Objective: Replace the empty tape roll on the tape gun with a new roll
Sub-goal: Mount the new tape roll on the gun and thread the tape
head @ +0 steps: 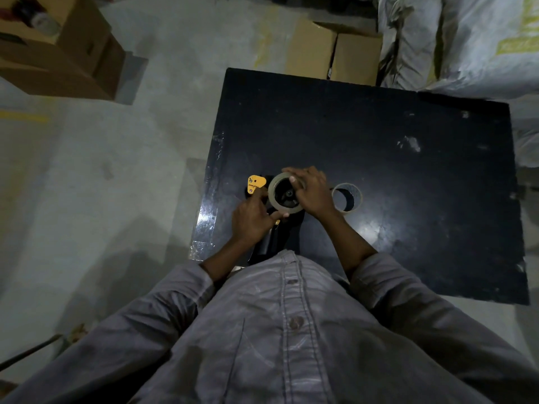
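Note:
A black tape gun with a yellow plate (256, 183) lies on the black table (379, 141) near its left edge. A tape roll (274, 196) sits around the gun's black hub. My right hand (312, 191) grips that roll from the right, fingers over its top rim. My left hand (252, 220) holds the gun's body just below the yellow plate. The gun's black handle (268, 243) points toward me. A thin cardboard core ring (347, 198) lies flat on the table just right of my right hand.
Cardboard boxes (335, 51) stand behind the table and another box (58, 53) sits on the floor at far left. White sacks (466, 39) are piled at the upper right. The grey concrete floor (116, 170) runs along the table's left side.

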